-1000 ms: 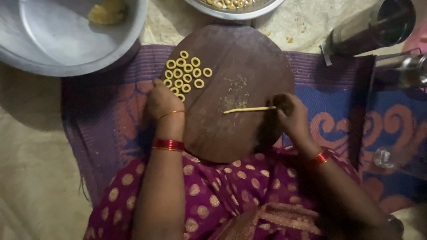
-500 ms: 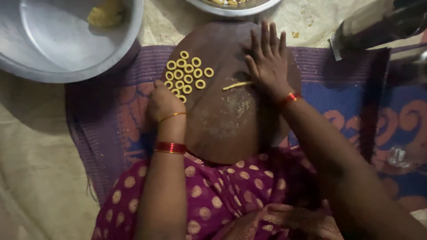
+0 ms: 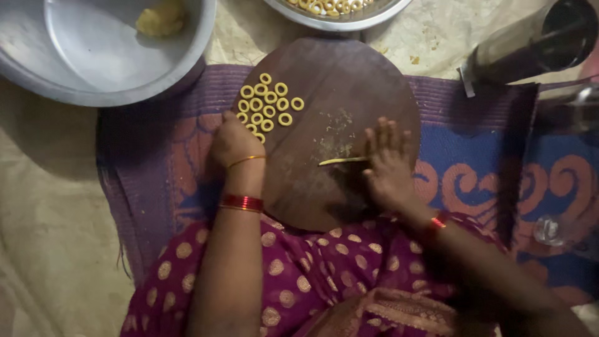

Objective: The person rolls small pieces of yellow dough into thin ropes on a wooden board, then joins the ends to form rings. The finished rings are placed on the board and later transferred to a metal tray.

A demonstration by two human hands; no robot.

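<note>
The right hand (image 3: 388,163) lies open and flat, rolling a thin dough strip (image 3: 342,161) on the round board (image 3: 368,81), while the left hand (image 3: 233,141), loosely curled, rests by the dough rings (image 3: 268,106).

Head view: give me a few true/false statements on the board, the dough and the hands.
1. The right hand lies flat on a thin dough strip on the round wooden board. True.
2. The dough rings sit on the board's right edge. False: they cluster at its upper left.
3. The left hand rests at the board's left edge, next to the rings. True.
4. The metal bowl at upper left is full of rings. False: it holds one yellow dough lump.
</note>
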